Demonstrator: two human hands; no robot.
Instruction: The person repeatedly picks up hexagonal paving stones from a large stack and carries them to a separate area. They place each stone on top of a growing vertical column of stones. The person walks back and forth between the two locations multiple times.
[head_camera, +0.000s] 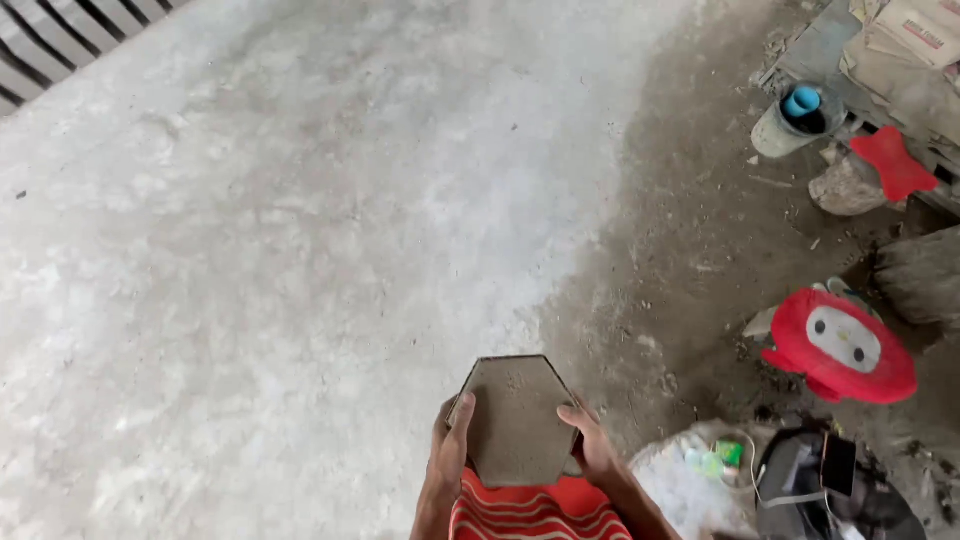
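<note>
A grey hexagonal concrete block (515, 418) is held flat in front of me, low in the head view. My left hand (450, 448) grips its left edge, thumb on top. Its right edge rests in my right hand (590, 445), fingers curled along the side. The block's top face is rough and dusty. Below the block shows a red striped cloth (530, 510) on my body. A pale concrete floor (300, 230) lies beneath.
A red plastic mould with white patches (840, 345) lies on dark damp ground at right. Farther back stand a grey bucket holding a blue cup (798, 118), a red piece (893, 162) and sacks. A white bag (690, 480) and a dark bag (810, 480) sit near my right side.
</note>
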